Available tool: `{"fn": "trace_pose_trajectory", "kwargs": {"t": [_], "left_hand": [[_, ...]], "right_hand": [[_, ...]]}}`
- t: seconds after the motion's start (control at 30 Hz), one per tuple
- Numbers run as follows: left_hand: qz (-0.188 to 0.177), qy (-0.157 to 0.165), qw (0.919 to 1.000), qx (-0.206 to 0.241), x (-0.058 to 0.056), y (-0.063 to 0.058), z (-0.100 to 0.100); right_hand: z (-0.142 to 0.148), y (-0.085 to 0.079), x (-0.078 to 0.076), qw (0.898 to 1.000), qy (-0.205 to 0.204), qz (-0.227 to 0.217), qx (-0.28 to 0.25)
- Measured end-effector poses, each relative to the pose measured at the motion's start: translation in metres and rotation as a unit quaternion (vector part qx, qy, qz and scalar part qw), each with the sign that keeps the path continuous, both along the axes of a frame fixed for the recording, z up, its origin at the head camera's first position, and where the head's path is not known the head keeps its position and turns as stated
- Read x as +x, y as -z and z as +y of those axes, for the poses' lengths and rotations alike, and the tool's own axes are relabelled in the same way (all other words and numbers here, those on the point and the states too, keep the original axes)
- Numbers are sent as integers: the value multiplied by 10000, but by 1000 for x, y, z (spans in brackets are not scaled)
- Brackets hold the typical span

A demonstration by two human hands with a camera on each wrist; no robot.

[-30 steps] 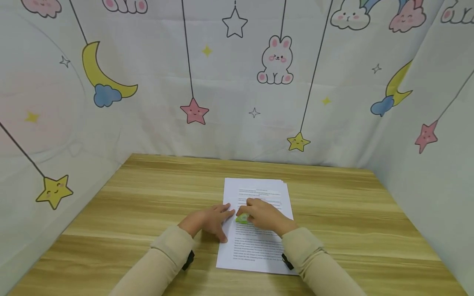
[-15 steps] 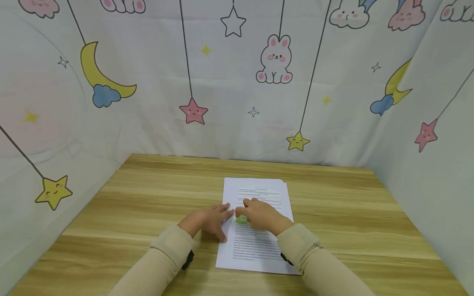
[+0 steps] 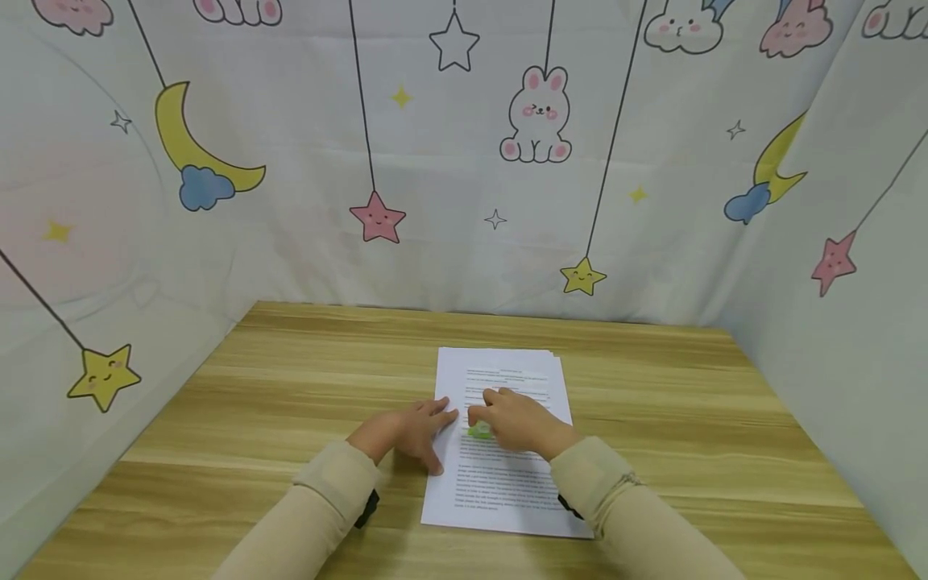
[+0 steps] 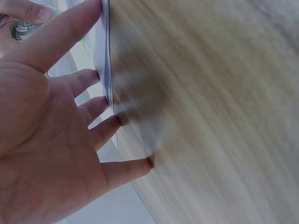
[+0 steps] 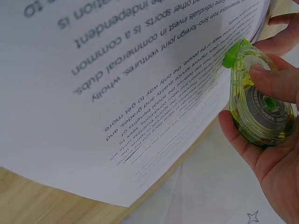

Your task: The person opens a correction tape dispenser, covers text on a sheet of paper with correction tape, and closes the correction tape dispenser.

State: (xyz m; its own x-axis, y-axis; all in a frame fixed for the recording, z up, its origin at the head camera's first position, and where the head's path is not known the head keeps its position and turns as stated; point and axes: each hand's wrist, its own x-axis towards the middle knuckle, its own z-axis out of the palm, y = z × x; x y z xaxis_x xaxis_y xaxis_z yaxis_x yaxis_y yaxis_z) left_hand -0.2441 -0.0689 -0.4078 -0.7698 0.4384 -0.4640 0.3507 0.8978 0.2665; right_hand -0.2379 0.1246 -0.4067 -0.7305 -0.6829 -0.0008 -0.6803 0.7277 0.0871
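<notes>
My right hand (image 3: 524, 423) holds a green see-through correction tape (image 5: 261, 109) between thumb and fingers. Its green tip is right at the printed lines of a white sheet (image 3: 444, 495), about mid-page toward the left margin. In the head view the fingers cover most of the correction tape. My left hand (image 3: 415, 435) rests with spread, fairly straight fingers along the left edge of the sheet. Seen from the left wrist, fingertips lie on the paper edge and the little finger (image 4: 128, 172) reaches down to the wood beside it. White strips break some printed lines in the sheet's upper part.
More than one sheet shows at the stack's top right corner, slightly offset. The wood-grain table (image 3: 689, 451) extends on both sides of the paper. A white cloth (image 3: 464, 266) printed with stars, moons and rabbits hangs behind and along the sides.
The right hand with the correction tape shifts slightly left, then back to the right across the page. The left hand stays in place on the paper's edge.
</notes>
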Motion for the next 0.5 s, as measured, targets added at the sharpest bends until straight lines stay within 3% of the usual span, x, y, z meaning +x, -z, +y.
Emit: {"fn": "trace_pose_trajectory", "kwargs": {"t": [0.5], "left_hand": [[-21,-4,10000,-42,-1,2,-1]], "right_hand": [[16,2,1,9997,-100,198,45]]}}
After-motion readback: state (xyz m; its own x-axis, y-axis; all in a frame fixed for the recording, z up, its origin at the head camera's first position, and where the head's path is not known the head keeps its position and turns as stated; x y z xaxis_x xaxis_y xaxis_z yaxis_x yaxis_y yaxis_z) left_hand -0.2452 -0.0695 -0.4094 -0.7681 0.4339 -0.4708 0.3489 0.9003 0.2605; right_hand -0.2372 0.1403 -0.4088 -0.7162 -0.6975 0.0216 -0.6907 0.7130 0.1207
